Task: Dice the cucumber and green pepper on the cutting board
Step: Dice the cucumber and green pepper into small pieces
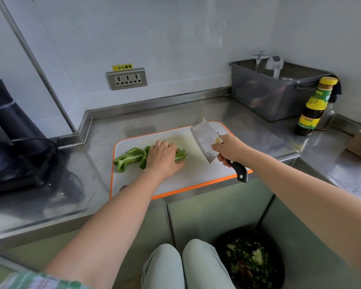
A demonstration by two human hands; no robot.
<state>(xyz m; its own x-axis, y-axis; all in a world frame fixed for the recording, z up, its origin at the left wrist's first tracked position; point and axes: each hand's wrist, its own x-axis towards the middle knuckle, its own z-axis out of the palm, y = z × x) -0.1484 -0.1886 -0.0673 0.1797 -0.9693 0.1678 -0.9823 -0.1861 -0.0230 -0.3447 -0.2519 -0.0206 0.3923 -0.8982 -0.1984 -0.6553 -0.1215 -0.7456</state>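
Head view: left hand (162,158) pins pepper strips (129,156) on the board (196,174) under curled fingers, likely light, waxy, springy, best pressed flat near the cut, while right hand (230,150) grips a raised cleaver (204,138).

Left hand (162,157) lies on cut green pepper strips (131,156), fingers bent over them, on white orange-rimmed plastic cutting board (196,174). Right hand (230,149) grips black handle of steel cleaver (205,138); blade tilted, apart from the strips. Board sits on stainless steel counter (154,117).
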